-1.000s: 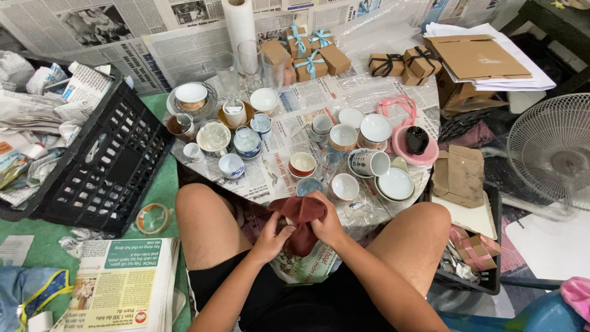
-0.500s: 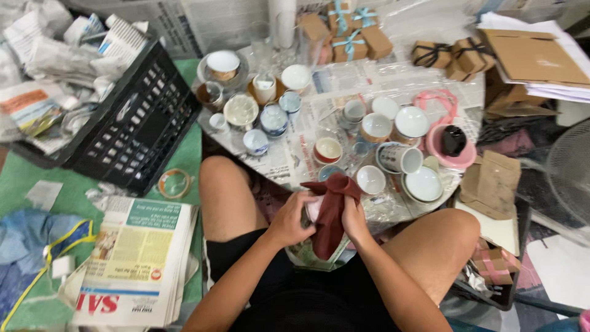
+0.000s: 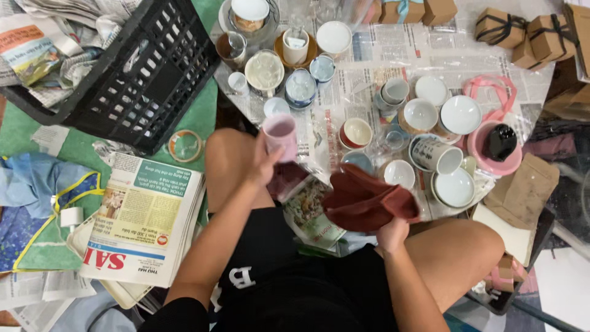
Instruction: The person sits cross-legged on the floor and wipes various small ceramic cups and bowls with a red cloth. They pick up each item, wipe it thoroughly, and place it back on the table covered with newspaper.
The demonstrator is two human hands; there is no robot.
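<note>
My left hand (image 3: 263, 165) holds a small pale pink cup (image 3: 281, 135) upright above my left knee. My right hand (image 3: 391, 232) grips a dark red cloth (image 3: 362, 200) that hangs bunched over my lap, apart from the cup. I sit on the floor in black shorts. In front of me, sheets of newspaper (image 3: 362, 80) carry several ceramic cups and bowls, among them a red-rimmed bowl (image 3: 357, 131) and a white mug lying on its side (image 3: 436, 155).
A black plastic crate (image 3: 132, 74) with crumpled newspaper stands at the left. A stack of newspapers (image 3: 144, 224) lies beside my left leg, a tape roll (image 3: 184, 146) near it. Small brown gift boxes (image 3: 522, 31) sit at the back right. A pink bowl (image 3: 485, 154) holds a black object.
Both hands were together wiping with the red cloth. Now my left hand has lifted the pink cup away to the left, while my right hand keeps the cloth lower down.
</note>
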